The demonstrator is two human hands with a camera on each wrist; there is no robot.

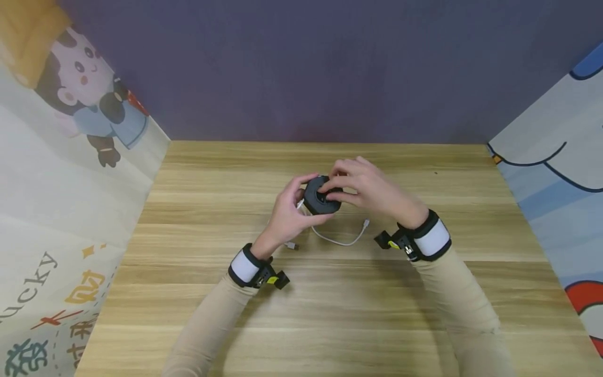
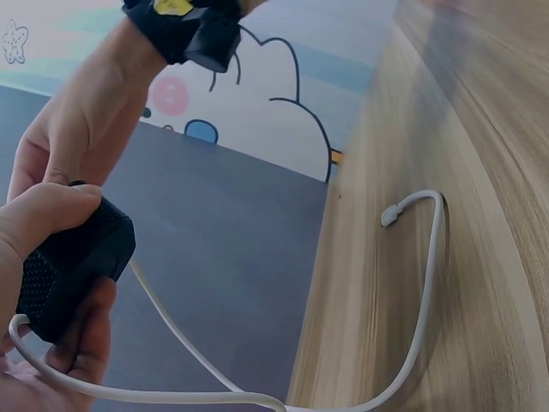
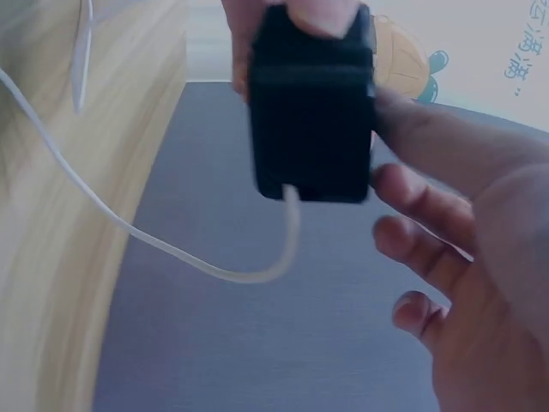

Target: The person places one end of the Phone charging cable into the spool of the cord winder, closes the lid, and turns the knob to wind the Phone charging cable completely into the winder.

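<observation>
Over the middle of the table, my left hand (image 1: 288, 212) grips a black octagonal device (image 1: 324, 208) by its edges, fingers on the far side and thumb on the near side. A round recess opens in its upper face. My right hand (image 1: 365, 184) has thumb and index fingertips close together in that recess; the other fingers are bent and, in the right wrist view, stand apart from the device (image 3: 313, 129). What lies between those two fingertips is hidden. White cable (image 2: 425, 300) comes from the device and loops down onto the wood, ending in a plug (image 1: 366, 223).
A second white plug (image 1: 292, 245) lies on the wooden table (image 1: 330, 324) beside my left wrist. Both wrists wear straps with small cameras. A dark wall (image 1: 301, 68) rises behind the table, with cartoon-printed panels (image 1: 42, 173) on the left and right.
</observation>
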